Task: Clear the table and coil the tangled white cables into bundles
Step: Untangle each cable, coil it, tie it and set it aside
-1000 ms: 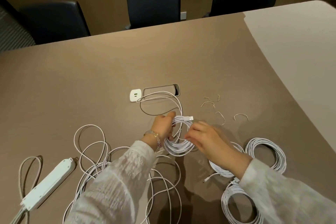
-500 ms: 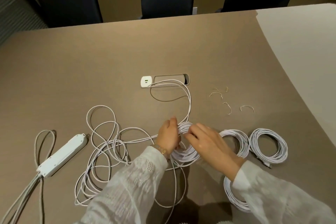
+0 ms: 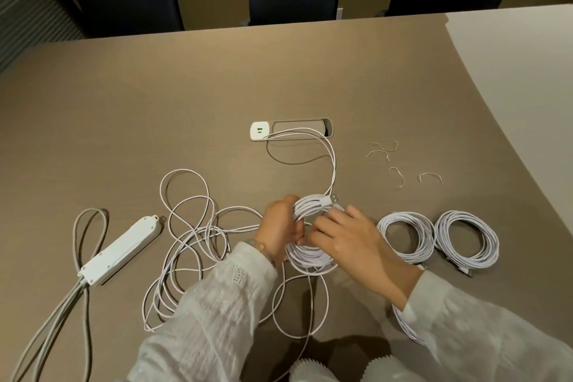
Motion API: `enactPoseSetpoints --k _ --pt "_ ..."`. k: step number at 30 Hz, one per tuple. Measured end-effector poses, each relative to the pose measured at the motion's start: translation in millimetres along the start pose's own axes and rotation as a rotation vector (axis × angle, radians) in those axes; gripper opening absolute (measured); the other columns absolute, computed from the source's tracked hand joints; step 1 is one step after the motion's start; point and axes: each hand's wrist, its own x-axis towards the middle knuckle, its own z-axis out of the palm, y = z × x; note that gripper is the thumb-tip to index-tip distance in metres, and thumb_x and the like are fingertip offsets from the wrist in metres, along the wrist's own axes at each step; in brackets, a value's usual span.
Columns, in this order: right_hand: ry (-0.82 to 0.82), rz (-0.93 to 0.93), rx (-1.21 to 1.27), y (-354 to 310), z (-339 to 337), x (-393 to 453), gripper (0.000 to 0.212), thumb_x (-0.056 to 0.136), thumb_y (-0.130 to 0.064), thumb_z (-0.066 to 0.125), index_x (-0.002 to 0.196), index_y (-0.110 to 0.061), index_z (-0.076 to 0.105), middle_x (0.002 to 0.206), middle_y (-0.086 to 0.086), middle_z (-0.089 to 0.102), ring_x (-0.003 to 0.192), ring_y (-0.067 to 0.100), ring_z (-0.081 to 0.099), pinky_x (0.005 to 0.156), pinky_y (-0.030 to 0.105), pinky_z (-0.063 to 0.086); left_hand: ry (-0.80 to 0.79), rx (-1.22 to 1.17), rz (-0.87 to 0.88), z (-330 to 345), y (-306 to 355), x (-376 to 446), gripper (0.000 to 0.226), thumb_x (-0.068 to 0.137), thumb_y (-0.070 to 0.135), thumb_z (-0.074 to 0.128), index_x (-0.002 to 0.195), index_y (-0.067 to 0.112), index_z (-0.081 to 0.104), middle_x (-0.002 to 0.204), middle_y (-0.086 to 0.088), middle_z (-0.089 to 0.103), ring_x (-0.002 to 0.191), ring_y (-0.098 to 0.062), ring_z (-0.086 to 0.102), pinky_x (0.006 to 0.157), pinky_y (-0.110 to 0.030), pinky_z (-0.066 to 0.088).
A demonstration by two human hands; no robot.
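Coil white, multi-looped, plug end on top.

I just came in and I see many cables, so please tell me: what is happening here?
A person is coiling white cables on a brown table. The left hand grips a half-wound white cable coil; the right hand pinches it. Two finished white coils lie to the right, a loose white cable tangle and a white power strip to the left.
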Motion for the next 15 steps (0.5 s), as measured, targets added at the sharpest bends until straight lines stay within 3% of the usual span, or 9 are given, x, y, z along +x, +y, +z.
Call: enactPoseSetpoints --k 4,6,9,13,15 --pt "-0.032 -0.031 -0.011 -2.7 0.7 4.7 0.019 0.079 -0.014 0.05 0.068 -0.021 0.064 0.07 -0.006 0.056 0.068 0.015 0.049 0.065 0.028 0.025 -0.074 0.06 0.003 -3.5 5.6 -7.5 0.02 0.092 0.006 0.04 0.088 0.007 0.059 0.039 0.001 0.031 0.029 -0.009 0.025 0.042 -0.015 0.023" --pt "-0.069 0.001 -0.004 -7.1 2.3 4.8 0.01 0.074 -0.015 0.064 0.065 -0.02 0.064 0.068 -0.005 0.057 0.061 0.015 0.054 0.062 0.028 0.033 -0.089 0.069 -0.005 -1.9 6.9 -10.7 0.016 0.094 0.009 0.042 0.099 0.007 0.057 0.038 0.0 0.032 0.028 -0.01 0.025 0.039 -0.013 0.026" --pt "-0.125 0.098 0.007 -14.7 -1.1 3.9 0.025 0.056 -0.016 0.086 0.061 -0.021 0.062 0.065 -0.004 0.056 0.05 0.016 0.054 0.047 0.026 0.038 -0.098 0.045 0.0 -0.2 6.9 -12.7 0.021 0.097 0.01 0.043 0.113 0.004 0.056 0.036 0.0 0.032 0.026 -0.01 0.026 0.036 -0.012 0.027" --pt "0.07 0.18 -0.001 -20.3 -9.9 -4.7 0.011 0.079 -0.007 0.07 0.077 -0.017 0.068 0.076 -0.003 0.062 0.058 0.016 0.056 0.054 0.027 0.039 -0.15 0.081 0.015 1.5 8.6 -20.7 0.015 0.097 0.012 0.044 0.092 0.003 0.055 0.036 -0.001 0.028 0.027 -0.013 0.022 0.038 -0.016 0.026" --pt "0.157 0.159 0.053 -19.4 -15.9 -10.0 0.016 0.091 -0.006 0.058 0.087 -0.013 0.072 0.084 -0.001 0.067 0.063 0.018 0.06 0.052 0.028 0.044 -0.157 0.127 0.02 0.4 6.5 -20.7 0.021 0.096 0.013 0.044 0.078 0.003 0.051 0.036 -0.001 0.027 0.028 -0.014 0.022 0.04 -0.019 0.026"
